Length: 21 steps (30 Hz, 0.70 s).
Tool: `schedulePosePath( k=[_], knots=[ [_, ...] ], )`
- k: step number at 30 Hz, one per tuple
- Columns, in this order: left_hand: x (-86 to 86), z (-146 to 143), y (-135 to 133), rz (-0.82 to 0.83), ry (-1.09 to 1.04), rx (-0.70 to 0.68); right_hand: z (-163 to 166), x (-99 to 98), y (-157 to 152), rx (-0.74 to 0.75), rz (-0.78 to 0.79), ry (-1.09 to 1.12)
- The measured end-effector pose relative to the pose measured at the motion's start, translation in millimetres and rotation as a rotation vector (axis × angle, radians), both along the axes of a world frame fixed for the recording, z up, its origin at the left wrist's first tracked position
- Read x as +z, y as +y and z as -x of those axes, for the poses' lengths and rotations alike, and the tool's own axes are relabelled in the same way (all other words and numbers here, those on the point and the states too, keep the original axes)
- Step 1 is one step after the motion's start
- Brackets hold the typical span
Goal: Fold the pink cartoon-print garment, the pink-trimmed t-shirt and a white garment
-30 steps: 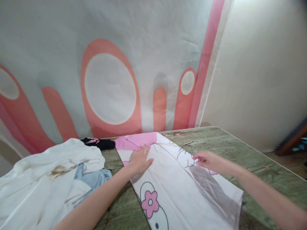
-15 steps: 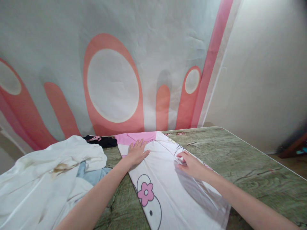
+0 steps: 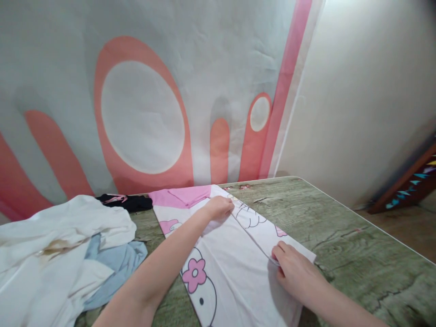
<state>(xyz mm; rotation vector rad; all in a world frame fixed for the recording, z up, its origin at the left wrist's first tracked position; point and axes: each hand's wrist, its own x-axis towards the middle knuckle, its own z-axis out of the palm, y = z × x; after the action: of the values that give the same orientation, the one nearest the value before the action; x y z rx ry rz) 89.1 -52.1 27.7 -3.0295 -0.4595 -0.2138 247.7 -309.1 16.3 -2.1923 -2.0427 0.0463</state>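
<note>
Printed cloth [image 3: 238,272] lies folded under left hand [image 3: 220,208] and right hand [image 3: 293,269].

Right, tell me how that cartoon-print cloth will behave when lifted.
The cartoon-print cloth will probably droop, judging by its soft creases. It's likely light, since it looks thin and lies nearly flat. The printed strip along its right side may fall open, as it looks merely folded over.

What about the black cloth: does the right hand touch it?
No, the right hand is on the printed cloth, and the black cloth lies apart, beside the white cloth.
</note>
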Motion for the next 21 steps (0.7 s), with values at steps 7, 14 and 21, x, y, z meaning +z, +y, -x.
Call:
schedulePosePath(
  k=[7,14,21],
  knots=[
    [-7.2,9.7,-5.2,-0.036,-0.037,0.068,-21.3,-1.9,10.5,0.02,0.015,0.093],
    [-9.9,11.7,-11.8,-0.043,-0.121,0.116,-28.8,38.0,5.0,0.108,-0.117,0.307],
    [-5.9,17.2,-16.0,-0.045,-0.176,0.171,-5.0,33.7,-4.1,0.27,0.04,0.38]
  ],
)
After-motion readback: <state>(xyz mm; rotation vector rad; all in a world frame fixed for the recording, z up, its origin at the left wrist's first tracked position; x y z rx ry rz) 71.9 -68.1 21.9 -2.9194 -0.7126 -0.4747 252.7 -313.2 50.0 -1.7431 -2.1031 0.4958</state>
